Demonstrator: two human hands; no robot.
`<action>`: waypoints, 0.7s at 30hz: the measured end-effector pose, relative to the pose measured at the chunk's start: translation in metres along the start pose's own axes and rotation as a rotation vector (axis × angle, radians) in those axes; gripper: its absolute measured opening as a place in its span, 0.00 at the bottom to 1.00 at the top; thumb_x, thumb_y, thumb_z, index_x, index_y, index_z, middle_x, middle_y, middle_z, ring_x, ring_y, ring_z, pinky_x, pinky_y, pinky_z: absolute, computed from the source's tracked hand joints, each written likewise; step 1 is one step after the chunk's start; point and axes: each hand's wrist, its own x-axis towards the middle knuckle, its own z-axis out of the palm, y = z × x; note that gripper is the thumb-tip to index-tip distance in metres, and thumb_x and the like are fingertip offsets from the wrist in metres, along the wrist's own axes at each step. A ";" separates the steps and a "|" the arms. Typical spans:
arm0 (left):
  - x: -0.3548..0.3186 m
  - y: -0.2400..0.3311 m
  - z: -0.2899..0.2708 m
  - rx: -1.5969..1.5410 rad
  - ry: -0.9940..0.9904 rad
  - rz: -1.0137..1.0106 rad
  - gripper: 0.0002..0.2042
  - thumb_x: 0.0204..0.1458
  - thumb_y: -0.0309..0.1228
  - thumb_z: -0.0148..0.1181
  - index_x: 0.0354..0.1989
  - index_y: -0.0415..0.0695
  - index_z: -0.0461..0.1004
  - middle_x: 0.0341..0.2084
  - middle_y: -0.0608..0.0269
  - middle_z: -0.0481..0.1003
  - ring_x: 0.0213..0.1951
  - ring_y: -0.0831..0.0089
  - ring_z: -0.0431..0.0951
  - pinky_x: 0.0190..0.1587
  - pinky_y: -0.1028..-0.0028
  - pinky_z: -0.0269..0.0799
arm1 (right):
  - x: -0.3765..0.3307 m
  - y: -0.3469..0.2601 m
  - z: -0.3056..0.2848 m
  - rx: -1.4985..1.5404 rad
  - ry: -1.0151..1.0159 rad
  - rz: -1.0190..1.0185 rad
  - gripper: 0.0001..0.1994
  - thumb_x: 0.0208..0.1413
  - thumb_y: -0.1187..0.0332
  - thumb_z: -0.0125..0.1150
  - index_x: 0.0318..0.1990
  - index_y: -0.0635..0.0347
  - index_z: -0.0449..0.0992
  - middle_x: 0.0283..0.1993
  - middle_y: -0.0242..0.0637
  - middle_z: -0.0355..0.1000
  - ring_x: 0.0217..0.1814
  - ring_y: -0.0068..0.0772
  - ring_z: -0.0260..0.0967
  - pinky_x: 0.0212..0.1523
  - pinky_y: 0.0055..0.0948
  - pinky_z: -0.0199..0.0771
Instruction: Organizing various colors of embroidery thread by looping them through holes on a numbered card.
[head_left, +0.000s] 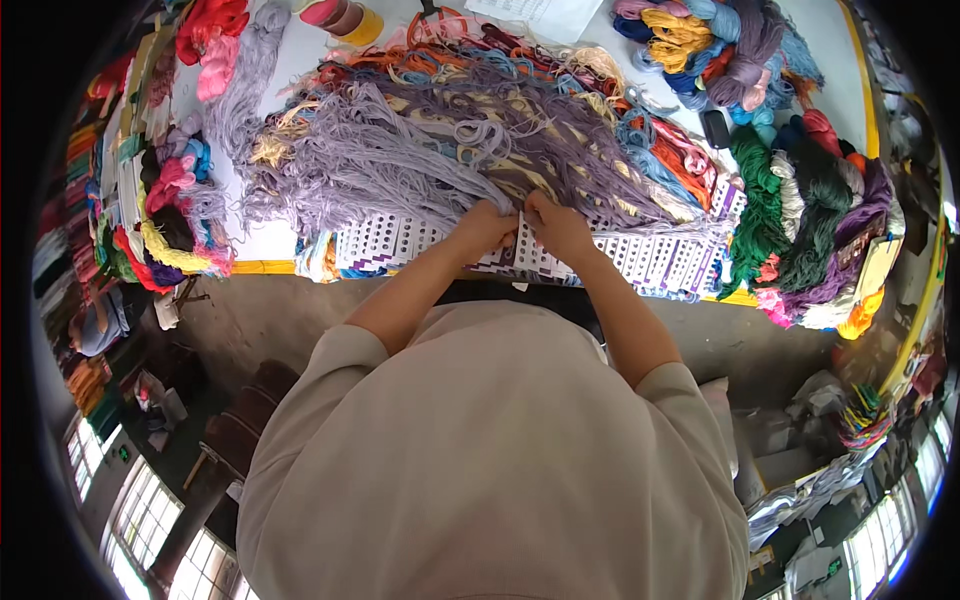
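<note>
My left hand is closed around the ends of lavender thread that fans out over the table to the left. Close beside it, my right hand pinches at the front of the same heap, its fingertips almost meeting the left ones. What the right fingertips hold is too small to tell. Beneath and between the hands lie white cards with rows of dark round holes, in a row along the table's front edge. Darker purple and cream strands spread behind the hands, over orange and blue thread.
Colourful skeins pile up at the back right, and green and purple ones hang over the right corner. A small black object lies near them. More skeins stand at the left. Cones of thread and white paper are behind.
</note>
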 end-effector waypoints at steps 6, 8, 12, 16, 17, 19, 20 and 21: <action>-0.014 0.022 -0.037 0.545 0.232 0.138 0.08 0.48 0.30 0.58 0.26 0.37 0.77 0.11 0.64 0.70 0.12 0.78 0.66 0.16 0.76 0.59 | -0.008 0.006 0.001 0.109 0.035 -0.059 0.09 0.59 0.59 0.52 0.45 0.48 0.70 0.28 0.37 0.76 0.33 0.43 0.75 0.37 0.39 0.71; -0.021 0.018 -0.056 0.366 0.188 0.133 0.09 0.49 0.30 0.58 0.27 0.36 0.77 0.11 0.64 0.70 0.13 0.78 0.66 0.17 0.77 0.59 | -0.010 0.008 -0.001 0.132 0.020 -0.056 0.10 0.59 0.59 0.51 0.45 0.48 0.70 0.27 0.36 0.76 0.33 0.41 0.75 0.36 0.38 0.71; -0.015 0.007 -0.058 -0.021 0.119 0.091 0.10 0.50 0.31 0.58 0.26 0.35 0.77 0.11 0.65 0.69 0.14 0.79 0.66 0.18 0.79 0.58 | -0.012 0.001 -0.004 0.153 -0.009 -0.037 0.10 0.59 0.60 0.52 0.45 0.47 0.72 0.26 0.32 0.76 0.31 0.34 0.75 0.35 0.34 0.71; -0.011 0.009 -0.051 0.029 0.127 0.082 0.12 0.51 0.34 0.59 0.25 0.36 0.77 0.10 0.64 0.68 0.14 0.80 0.64 0.17 0.79 0.55 | -0.013 0.001 0.002 0.118 0.027 -0.064 0.09 0.59 0.60 0.52 0.44 0.47 0.73 0.26 0.31 0.76 0.30 0.34 0.74 0.34 0.34 0.70; -0.012 0.011 -0.050 0.029 0.125 0.082 0.12 0.51 0.34 0.59 0.25 0.36 0.77 0.10 0.64 0.68 0.14 0.80 0.64 0.17 0.79 0.55 | -0.013 0.001 0.002 0.118 0.039 -0.059 0.09 0.59 0.60 0.52 0.44 0.47 0.73 0.26 0.31 0.76 0.30 0.34 0.74 0.34 0.34 0.70; -0.016 0.013 -0.048 -0.085 0.022 0.034 0.11 0.55 0.34 0.55 0.33 0.37 0.77 0.15 0.69 0.68 0.15 0.83 0.63 0.17 0.82 0.53 | -0.013 0.000 0.002 0.116 0.052 -0.053 0.09 0.59 0.60 0.53 0.44 0.47 0.73 0.25 0.31 0.75 0.29 0.34 0.74 0.33 0.34 0.70; -0.023 0.021 -0.044 -0.081 0.013 0.034 0.11 0.55 0.34 0.55 0.33 0.37 0.77 0.15 0.69 0.68 0.15 0.83 0.63 0.17 0.82 0.53 | -0.012 0.001 0.002 0.125 0.052 -0.032 0.10 0.58 0.59 0.53 0.44 0.47 0.73 0.25 0.31 0.75 0.28 0.35 0.74 0.33 0.34 0.70; -0.037 0.032 -0.037 -0.292 -0.212 -0.073 0.10 0.55 0.32 0.55 0.36 0.38 0.76 0.16 0.68 0.69 0.15 0.83 0.62 0.17 0.83 0.54 | -0.013 0.002 0.002 0.134 0.049 -0.014 0.11 0.57 0.59 0.54 0.45 0.48 0.73 0.24 0.32 0.75 0.28 0.36 0.74 0.33 0.34 0.70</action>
